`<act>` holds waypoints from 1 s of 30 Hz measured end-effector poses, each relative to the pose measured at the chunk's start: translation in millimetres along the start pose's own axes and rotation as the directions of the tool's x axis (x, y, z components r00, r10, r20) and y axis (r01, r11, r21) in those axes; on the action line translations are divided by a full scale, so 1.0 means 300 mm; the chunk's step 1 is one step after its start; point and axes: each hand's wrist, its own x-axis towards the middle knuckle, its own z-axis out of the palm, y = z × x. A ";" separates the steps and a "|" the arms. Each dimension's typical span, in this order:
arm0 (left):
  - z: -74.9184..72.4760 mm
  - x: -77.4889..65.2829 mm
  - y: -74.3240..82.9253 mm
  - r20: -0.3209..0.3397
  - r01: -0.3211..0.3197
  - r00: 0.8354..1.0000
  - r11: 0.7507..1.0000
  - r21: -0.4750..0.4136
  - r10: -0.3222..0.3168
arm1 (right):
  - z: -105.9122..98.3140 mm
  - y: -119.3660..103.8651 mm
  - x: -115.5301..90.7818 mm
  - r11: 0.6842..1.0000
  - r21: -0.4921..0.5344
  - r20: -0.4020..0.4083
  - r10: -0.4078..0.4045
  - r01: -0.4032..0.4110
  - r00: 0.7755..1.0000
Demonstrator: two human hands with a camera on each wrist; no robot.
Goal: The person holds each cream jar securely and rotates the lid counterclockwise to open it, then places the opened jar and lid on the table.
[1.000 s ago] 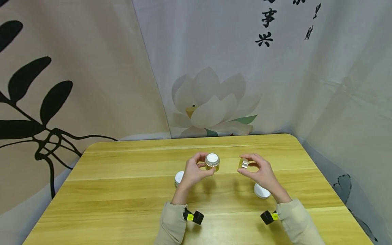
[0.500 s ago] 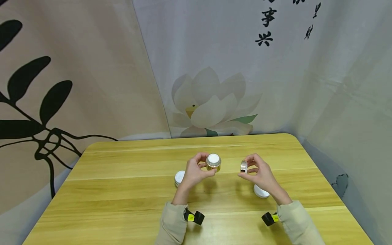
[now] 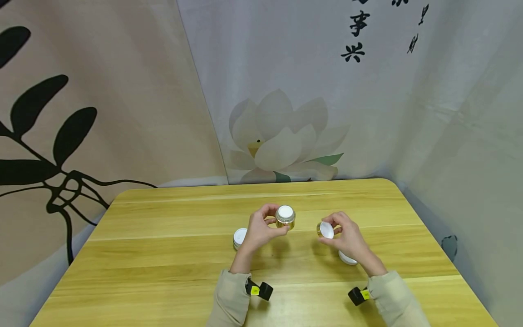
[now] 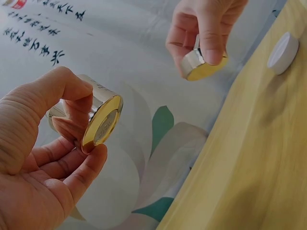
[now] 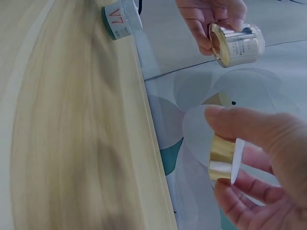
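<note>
My left hand (image 3: 258,228) grips a small gold jar (image 3: 285,217) around its side, above the table. The jar's round white top faces up in the head view. The left wrist view shows its shiny gold base (image 4: 102,125), and printing runs along its side in the right wrist view. To the right, my right hand (image 3: 349,240) pinches a gold lid (image 3: 326,230) between thumb and fingers. The lid is tilted, its white inner face turned toward the head camera. A gap separates lid and jar.
On the wooden table (image 3: 163,254), a jar marked V7 (image 5: 117,20) stands beside my left wrist, its top white. A white lid (image 4: 284,52) lies by my right wrist, partly covered in the head view. A printed cloth (image 3: 286,68) hangs behind the table.
My right hand has turned the gold lid, so its white inside now shows, and has lowered it slightly. My left hand and the jar have barely moved.
</note>
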 end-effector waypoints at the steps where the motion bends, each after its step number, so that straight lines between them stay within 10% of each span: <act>1: 0.000 0.000 0.000 0.000 0.003 1.000 1.000 0.001 -0.003 | 0.002 0.002 -0.001 1.000 -0.006 0.003 0.001 -0.001 1.000; 13: -0.009 -0.023 0.115 0.016 0.018 1.000 1.000 0.006 -0.018 | 0.031 0.017 -0.016 0.995 -0.090 0.102 0.052 -0.042 0.993; 30: -0.003 -0.022 0.119 0.009 0.036 0.999 0.999 0.001 -0.036 | 0.078 0.063 -0.039 0.986 -0.164 0.199 0.011 0.022 0.980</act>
